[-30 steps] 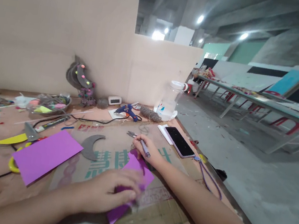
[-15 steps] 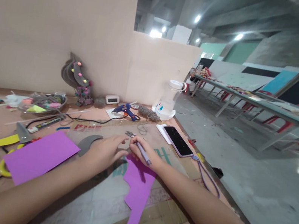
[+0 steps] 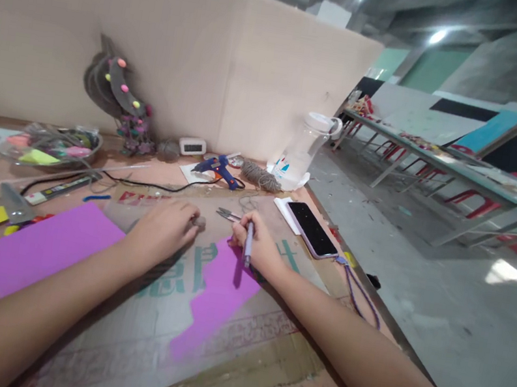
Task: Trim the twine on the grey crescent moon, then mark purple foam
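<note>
Fingers of the right hand (image 3: pixel 262 248) are closed round a slim grey-purple pen (image 3: pixel 248 245), their tips at the top edge of the stepped-edge purple paper (image 3: pixel 216 299). That paper lies flat on the green-printed brown cardboard (image 3: pixel 126 330), between the arms. Fingers of the left hand (image 3: pixel 166 227) are bunched narrow, a small grey scrap (image 3: pixel 201 223) showing at their tips; we can't tell if it's gripped or just touched.

Progress, our read: the stepped left edge looks already shaped; the far edge looks straight. We see no pen line, and the lower end is blurred. The plain rectangular purple sheet (image 3: pixel 46 244) looks uncut, so any work on that one seems left to do.

Around: thin metal snips (image 3: pixel 229 215) sit just beside the right fingertips, probably the nearest obstacle. Yellow-handled scissors (image 3: pixel 16 206) are partly under the plain sheet, so awkward to reach, we'd judge. Further back: blue glue gun (image 3: pixel 219 170) with its black cord, grey yarn bundle (image 3: pixel 261 175), clear white-lidded bottle (image 3: pixel 300 151). Black-screened phone (image 3: pixel 312 231) is right of the right hand.
</note>
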A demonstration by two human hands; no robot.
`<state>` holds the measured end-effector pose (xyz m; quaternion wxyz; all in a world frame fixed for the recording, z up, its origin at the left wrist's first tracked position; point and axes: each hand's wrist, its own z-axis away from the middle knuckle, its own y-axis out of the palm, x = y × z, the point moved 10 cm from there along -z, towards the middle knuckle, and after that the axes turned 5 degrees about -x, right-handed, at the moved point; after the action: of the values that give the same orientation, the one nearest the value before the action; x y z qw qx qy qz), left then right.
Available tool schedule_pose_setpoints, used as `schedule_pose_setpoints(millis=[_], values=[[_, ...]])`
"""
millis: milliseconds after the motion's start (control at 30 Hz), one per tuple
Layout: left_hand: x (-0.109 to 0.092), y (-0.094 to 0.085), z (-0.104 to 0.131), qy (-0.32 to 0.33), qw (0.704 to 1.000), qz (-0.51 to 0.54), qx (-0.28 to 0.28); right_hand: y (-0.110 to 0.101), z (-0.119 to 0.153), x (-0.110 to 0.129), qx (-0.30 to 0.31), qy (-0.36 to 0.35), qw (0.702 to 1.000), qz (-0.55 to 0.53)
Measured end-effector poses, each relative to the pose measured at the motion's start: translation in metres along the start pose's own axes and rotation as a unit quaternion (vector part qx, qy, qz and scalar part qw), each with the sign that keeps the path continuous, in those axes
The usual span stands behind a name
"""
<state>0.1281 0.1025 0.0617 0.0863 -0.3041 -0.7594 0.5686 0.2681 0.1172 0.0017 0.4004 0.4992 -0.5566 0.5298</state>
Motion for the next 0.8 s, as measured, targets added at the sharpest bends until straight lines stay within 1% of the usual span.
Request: schedule_pose_setpoints(millis=[33,67,100,167,233,267,333,400,467,567,600,633,700,733,800], values=[[0.001,-0.001,0.000,0.003,1.000,-0.012,0.001,-0.005,-0.002,-0.001,-0.021,0.000,1.000,0.002],[-0.003,-0.001,0.002,0.013,1.000,-0.021,0.003,-0.009,-0.003,-0.001,-0.038,0.000,0.999,0.003],[-0.012,0.000,0.004,0.029,0.999,-0.025,0.007,-0.013,-0.004,0.000,-0.050,-0.002,0.999,0.004],[-0.040,0.010,0.014,0.087,0.996,-0.017,0.026,-0.015,-0.004,0.002,-0.057,-0.006,0.998,0.004],[-0.074,0.025,0.032,0.160,0.985,0.001,0.057,-0.014,-0.002,0.005,-0.046,-0.010,0.999,-0.003],[-0.086,0.032,0.041,0.181,0.981,0.004,0.066,-0.011,0.000,0.006,-0.035,-0.012,0.999,-0.007],[-0.097,0.041,0.057,0.189,0.979,0.000,0.071,-0.005,0.003,0.008,0.001,-0.014,1.000,-0.016],[-0.100,0.048,0.069,0.196,0.977,-0.019,0.080,0.002,0.006,0.007,0.043,-0.015,0.999,-0.021],[-0.098,0.053,0.076,0.203,0.973,-0.040,0.104,0.007,0.007,0.005,0.078,-0.005,0.997,-0.027],[-0.095,0.053,0.077,0.195,0.972,-0.043,0.127,0.009,0.008,0.001,0.100,0.040,0.990,-0.085],[-0.094,0.053,0.075,0.186,0.973,-0.039,0.129,0.013,0.009,-0.001,0.116,0.067,0.983,-0.123],[-0.093,0.052,0.074,0.174,0.976,-0.034,0.130,0.021,0.012,-0.002,0.149,0.101,0.969,-0.167],[-0.090,0.052,0.072,0.145,0.979,-0.019,0.139,0.041,0.024,-0.006,0.229,0.184,0.928,-0.228],[-0.089,0.053,0.072,0.139,0.979,-0.009,0.151,0.043,0.025,-0.006,0.230,0.192,0.925,-0.233],[-0.091,0.057,0.073,0.145,0.972,0.019,0.185,0.034,0.017,-0.002,0.172,0.145,0.950,-0.216]])
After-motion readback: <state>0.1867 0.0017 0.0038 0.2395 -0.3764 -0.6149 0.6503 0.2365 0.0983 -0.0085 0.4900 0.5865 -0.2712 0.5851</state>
